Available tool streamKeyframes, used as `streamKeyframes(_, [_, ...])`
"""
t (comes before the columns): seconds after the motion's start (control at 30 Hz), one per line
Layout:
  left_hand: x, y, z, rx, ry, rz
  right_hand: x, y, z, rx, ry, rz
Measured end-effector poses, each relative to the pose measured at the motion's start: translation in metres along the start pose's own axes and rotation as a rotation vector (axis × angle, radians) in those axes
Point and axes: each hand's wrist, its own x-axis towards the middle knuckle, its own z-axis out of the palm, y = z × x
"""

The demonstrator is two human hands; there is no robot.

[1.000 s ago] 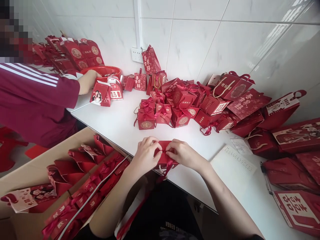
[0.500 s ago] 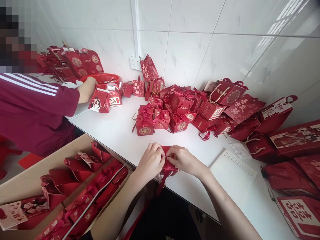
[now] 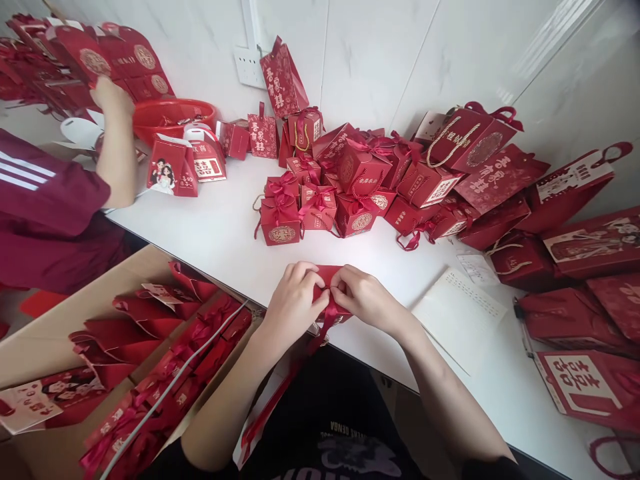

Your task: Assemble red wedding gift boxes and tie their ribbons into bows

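Note:
A small red gift box sits at the table's front edge, between my two hands. Red ribbon crosses its top and trails down over the edge. My left hand pinches the ribbon at the middle of the lid, thumb and forefinger together. From the other side, my right hand also pinches the ribbon, its fingertips almost touching the left thumb. The knot itself is partly covered by my fingers. Beyond my hands stands a finished-looking red box with a bow, beside several similar boxes.
A notebook lies to the right, near stacked red gift bags. At lower left, a cardboard carton holds more red boxes, with a white cable across it. A co-worker's arm reaches past a red basket.
My view has tilted down and shifted. My left fingers have spread a little over the box while both hands stay at the ribbon. The co-worker's hand has moved from the basket toward the boxes behind.

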Motion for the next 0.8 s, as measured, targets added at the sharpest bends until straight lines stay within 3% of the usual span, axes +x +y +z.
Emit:
streamKeyframes(0.13, [0.0, 0.0, 0.001, -0.048, -0.008, 0.003, -0.004, 0.0, -0.001, 0.027, 0.005, 0.01])
streamKeyframes(0.43, [-0.01, -0.003, 0.017, -0.262, 0.144, -0.084, -0.004, -0.003, 0.003, 0.05, 0.036, 0.047])
streamKeyframes(0.8, [-0.008, -0.004, 0.013, -0.307, 0.091, -0.107, -0.005, -0.005, 0.004, 0.05, 0.055, 0.061])
